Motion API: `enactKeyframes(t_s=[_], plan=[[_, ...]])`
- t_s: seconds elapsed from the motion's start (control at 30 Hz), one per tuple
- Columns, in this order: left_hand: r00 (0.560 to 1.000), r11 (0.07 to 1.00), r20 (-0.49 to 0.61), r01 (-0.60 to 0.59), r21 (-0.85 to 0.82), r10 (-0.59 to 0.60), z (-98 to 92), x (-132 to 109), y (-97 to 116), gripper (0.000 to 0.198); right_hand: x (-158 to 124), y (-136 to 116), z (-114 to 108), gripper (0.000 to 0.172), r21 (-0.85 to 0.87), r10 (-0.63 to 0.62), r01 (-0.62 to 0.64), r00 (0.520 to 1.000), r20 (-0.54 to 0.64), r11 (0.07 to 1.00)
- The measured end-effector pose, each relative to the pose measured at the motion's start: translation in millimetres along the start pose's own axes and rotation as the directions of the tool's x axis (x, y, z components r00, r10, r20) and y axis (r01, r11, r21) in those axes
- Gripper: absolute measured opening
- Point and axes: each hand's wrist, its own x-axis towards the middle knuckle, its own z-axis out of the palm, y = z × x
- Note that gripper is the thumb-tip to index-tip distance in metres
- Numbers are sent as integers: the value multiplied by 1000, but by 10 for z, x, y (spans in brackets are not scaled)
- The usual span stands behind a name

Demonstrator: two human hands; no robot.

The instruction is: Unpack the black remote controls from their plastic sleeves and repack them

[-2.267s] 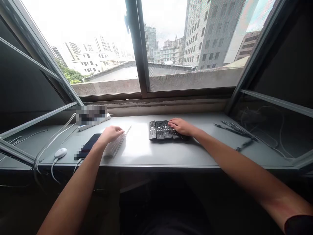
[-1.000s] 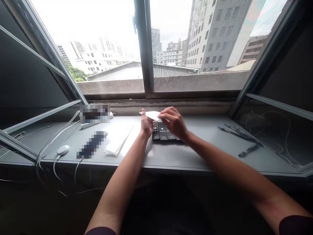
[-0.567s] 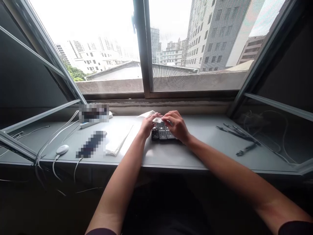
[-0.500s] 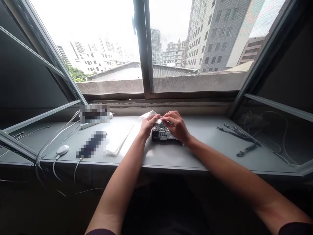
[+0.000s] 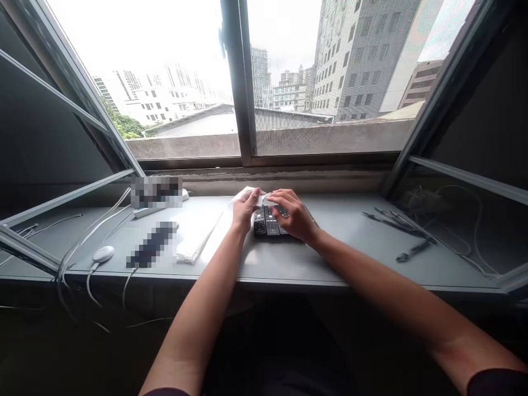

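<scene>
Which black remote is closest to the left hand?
The leftmost remote in the row, just below and right of the left hand. The other remotes lie further right, toward the right hand, which rests over them.

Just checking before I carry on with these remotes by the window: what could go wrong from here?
The white sheet at your left hand's fingertips lies near the back of the ledge, so it might slip toward the window frame. Your right hand is over the black remote controls, and pressure could shift them or press their buttons.

Grey metal window ledge (image 5: 342,267) with small items at both ends
White oval computer mouse (image 5: 103,254) at its left end; thin black rod-like tools (image 5: 400,223) at its right end.
</scene>
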Motion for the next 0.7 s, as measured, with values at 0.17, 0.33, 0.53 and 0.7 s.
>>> enactKeyframes(t_s=[0.17, 0.33, 0.53, 0.7], plan=[[1000, 999, -10, 20, -37, -21, 19, -19, 25, 51, -14, 15, 25, 36, -21, 22, -22, 999, 33, 1000], [998, 989, 2, 65, -136, -66, 48, -31, 75, 53, -22, 27, 25, 34, -47, 23, -22, 1000, 20, 999], [994, 984, -98, 25, -175, -43, 56, -6, 95, 50, -19, -3, 9, 36, -32, 55, -54, 998, 12, 998], [996, 992, -82, 21, -126, -32, 52, -7, 62, 49, -11, -34, -2, 43, -23, 39, -39, 999, 8, 999]])
